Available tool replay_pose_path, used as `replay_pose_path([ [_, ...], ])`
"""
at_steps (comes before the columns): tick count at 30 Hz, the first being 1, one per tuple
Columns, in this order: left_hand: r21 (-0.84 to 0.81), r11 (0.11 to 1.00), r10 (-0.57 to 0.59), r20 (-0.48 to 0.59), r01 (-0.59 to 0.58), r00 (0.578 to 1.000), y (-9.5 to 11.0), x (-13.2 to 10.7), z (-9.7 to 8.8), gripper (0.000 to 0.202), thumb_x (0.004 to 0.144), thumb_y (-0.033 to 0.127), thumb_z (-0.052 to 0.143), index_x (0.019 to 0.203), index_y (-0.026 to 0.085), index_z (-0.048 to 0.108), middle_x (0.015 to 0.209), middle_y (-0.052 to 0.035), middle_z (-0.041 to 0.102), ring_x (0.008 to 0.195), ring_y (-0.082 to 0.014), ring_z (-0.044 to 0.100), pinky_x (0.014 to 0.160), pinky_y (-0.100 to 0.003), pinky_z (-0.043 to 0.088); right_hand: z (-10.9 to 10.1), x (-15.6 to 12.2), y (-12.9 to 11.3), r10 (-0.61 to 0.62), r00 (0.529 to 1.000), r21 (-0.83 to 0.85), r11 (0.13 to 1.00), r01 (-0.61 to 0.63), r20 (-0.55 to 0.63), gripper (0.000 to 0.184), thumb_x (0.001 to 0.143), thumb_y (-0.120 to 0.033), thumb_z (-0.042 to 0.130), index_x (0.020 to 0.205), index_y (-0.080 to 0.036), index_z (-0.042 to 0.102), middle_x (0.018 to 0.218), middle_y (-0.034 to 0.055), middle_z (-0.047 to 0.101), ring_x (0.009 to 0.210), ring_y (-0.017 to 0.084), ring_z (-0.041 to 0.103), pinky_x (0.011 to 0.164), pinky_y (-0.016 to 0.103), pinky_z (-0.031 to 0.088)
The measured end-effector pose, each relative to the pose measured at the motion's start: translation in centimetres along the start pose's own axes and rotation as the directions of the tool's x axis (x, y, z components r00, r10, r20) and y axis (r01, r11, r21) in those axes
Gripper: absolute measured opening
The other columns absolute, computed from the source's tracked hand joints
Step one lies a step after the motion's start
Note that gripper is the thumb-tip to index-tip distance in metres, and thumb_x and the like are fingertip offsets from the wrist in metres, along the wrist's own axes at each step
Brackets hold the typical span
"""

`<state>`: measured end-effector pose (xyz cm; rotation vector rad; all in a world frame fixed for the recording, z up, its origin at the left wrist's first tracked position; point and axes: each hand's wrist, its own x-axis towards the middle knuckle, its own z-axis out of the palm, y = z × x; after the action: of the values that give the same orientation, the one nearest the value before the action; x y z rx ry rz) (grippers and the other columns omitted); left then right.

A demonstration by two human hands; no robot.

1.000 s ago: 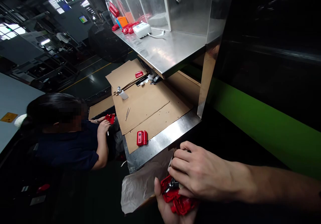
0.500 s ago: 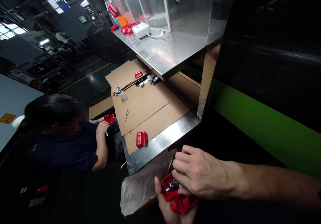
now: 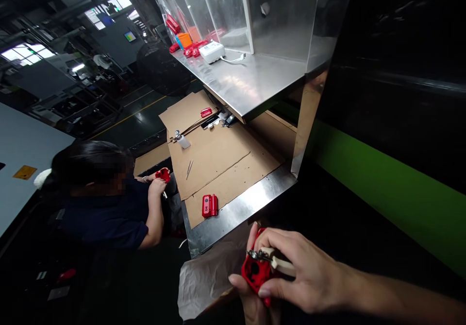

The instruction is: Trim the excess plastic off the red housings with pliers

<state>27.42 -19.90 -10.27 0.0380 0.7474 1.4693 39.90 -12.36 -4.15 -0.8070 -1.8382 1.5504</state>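
At the lower right, my left hand (image 3: 254, 309) is wrapped round a red plastic housing (image 3: 251, 275) whose hollow inside faces up. My right hand (image 3: 309, 269) grips small pliers (image 3: 278, 263) with cream handles. Their dark metal jaws lie over the upper part of the housing; I cannot tell whether they bite on it. The right thumb touches the lower edge of the red part. Parts of the left fingers are hidden beneath the housing and behind the right hand.
A closed red case (image 3: 210, 205) lies on the cardboard-covered bench (image 3: 218, 164), with tweezers (image 3: 190, 169) and a small bottle (image 3: 182, 140) farther back. A steel shelf (image 3: 251, 87) overhangs it, carrying a white box (image 3: 212, 51). A co-worker (image 3: 109, 208) sits at left holding a red part (image 3: 163, 175).
The red housing has been turned in my left hand and shows a different side. My right hand has shifted and opened outward, so the pliers' cream handles now show. The camera view has shifted slightly.
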Motion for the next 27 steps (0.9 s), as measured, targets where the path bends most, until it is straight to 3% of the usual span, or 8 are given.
replay_pose_path([
  [6,0.255,0.959,0.094,0.122,-0.123,0.988,0.0,1.3,-1.4,0.109,0.048,0.085,0.080,0.140,0.030,0.062,0.140,-0.0136,0.064,0.136,-0.0406,0.052,0.115,-0.043,0.044,1.0,0.0,0.9,-0.006,1.000,0.095,0.995,0.006,0.001,0.011,0.084,-0.024,0.065,0.087,-0.020,0.054,0.079,-0.0016,0.063,0.067,0.014,0.056,0.064,0.027,0.042],
  [9,0.437,0.869,0.173,0.174,-0.234,0.969,0.6,1.3,-1.4,0.109,0.055,0.077,0.084,0.147,0.026,0.054,0.145,-0.0160,0.060,0.136,-0.0413,0.052,0.115,-0.044,0.044,1.3,-0.2,1.1,0.012,1.000,0.143,0.990,-0.008,-0.027,0.011,0.086,-0.025,0.062,0.085,-0.021,0.052,0.078,-0.0018,0.060,0.067,0.014,0.053,0.065,0.027,0.042],
  [13,0.624,0.650,0.360,0.250,-0.434,0.899,0.9,0.9,-0.8,0.096,0.072,0.067,0.078,0.151,0.021,0.048,0.137,-0.0157,0.065,0.125,-0.0385,0.061,0.109,-0.041,0.048,2.2,-0.7,1.4,0.016,0.990,0.116,0.993,0.001,-0.142,0.010,0.086,-0.022,0.056,0.085,-0.022,0.047,0.076,-0.0026,0.055,0.067,0.014,0.049,0.063,0.026,0.040],
  [17,0.692,0.444,0.574,0.269,-0.569,0.774,1.0,1.0,-0.7,0.094,0.070,0.058,0.082,0.148,0.018,0.050,0.139,-0.0145,0.061,0.124,-0.0377,0.060,0.108,-0.038,0.046,3.5,-0.9,1.8,-0.043,0.964,0.045,0.997,0.056,-0.261,0.012,0.090,-0.026,0.053,0.084,-0.023,0.043,0.073,-0.0041,0.050,0.062,0.012,0.047,0.058,0.025,0.039],
  [19,0.679,0.423,0.646,0.238,-0.600,0.725,1.4,1.3,-1.4,0.098,0.064,0.049,0.087,0.148,0.016,0.050,0.141,-0.0147,0.059,0.129,-0.0391,0.056,0.109,-0.037,0.045,4.1,-0.6,2.0,-0.052,0.960,0.039,0.997,0.065,-0.274,0.014,0.091,-0.029,0.051,0.083,-0.024,0.041,0.072,-0.0041,0.050,0.060,0.012,0.047,0.056,0.024,0.040],
  [21,0.629,0.549,0.623,0.131,-0.550,0.771,2.1,1.8,-2.6,0.102,0.053,0.039,0.093,0.145,0.019,0.054,0.141,-0.0120,0.060,0.135,-0.0406,0.051,0.110,-0.035,0.045,4.4,0.2,2.1,-0.068,0.952,-0.005,0.998,0.070,-0.299,0.015,0.092,-0.032,0.049,0.083,-0.024,0.041,0.070,-0.0039,0.051,0.057,0.012,0.049,0.053,0.024,0.041],
  [23,0.559,0.721,0.493,0.003,-0.410,0.870,3.1,2.3,-3.9,0.096,0.052,0.038,0.095,0.139,0.022,0.060,0.130,-0.0101,0.067,0.136,-0.0435,0.050,0.109,-0.040,0.048,3.7,1.2,2.3,-0.068,0.910,-0.110,0.994,0.024,-0.409,0.014,0.094,-0.034,0.047,0.085,-0.024,0.043,0.069,-0.0032,0.054,0.056,0.013,0.053,0.052,0.024,0.045],
  [27,0.462,0.852,0.323,-0.097,-0.245,0.941,4.8,1.9,-4.9,0.062,0.084,0.056,0.073,0.135,0.022,0.061,0.121,-0.0118,0.070,0.125,-0.0393,0.058,0.110,-0.059,0.047,-1.1,1.5,3.7,-0.014,0.779,-0.237,0.956,-0.174,-0.627,0.017,0.097,-0.038,0.050,0.089,-0.024,0.044,0.075,0.0009,0.060,0.063,0.017,0.061,0.056,0.027,0.049],
])
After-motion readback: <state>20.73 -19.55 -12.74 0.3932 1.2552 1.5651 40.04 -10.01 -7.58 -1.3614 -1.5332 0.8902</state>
